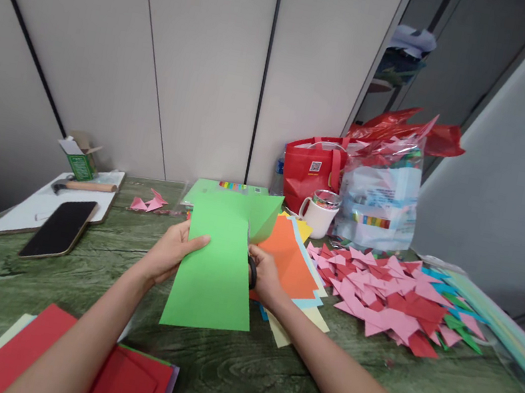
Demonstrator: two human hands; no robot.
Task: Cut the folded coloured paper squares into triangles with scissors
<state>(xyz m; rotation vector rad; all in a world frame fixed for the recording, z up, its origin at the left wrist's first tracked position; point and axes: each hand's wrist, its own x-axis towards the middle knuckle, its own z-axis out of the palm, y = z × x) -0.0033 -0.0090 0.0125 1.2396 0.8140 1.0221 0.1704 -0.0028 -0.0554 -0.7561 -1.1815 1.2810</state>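
A bright green sheet of paper [216, 270] is held up over the table, pinched at its left edge by my left hand [172, 248], thumb on the front. My right hand [265, 275] is closed round black-handled scissors [252, 272] at the sheet's right side. Their blades run up into a cut, and the strip on the right bends away from the rest. Behind my right hand lie fanned sheets of orange paper [290, 255], with yellow and light blue ones. Red paper sheets [128, 383] are stacked under my left forearm.
Pink and red folded paper pieces [387, 293] are heaped on the right. A white mug [320, 215], a red bag [310, 171] and a plastic bag [378, 203] stand behind. At left are a phone [60, 228], a hammer [86, 187] and a small box [80, 157].
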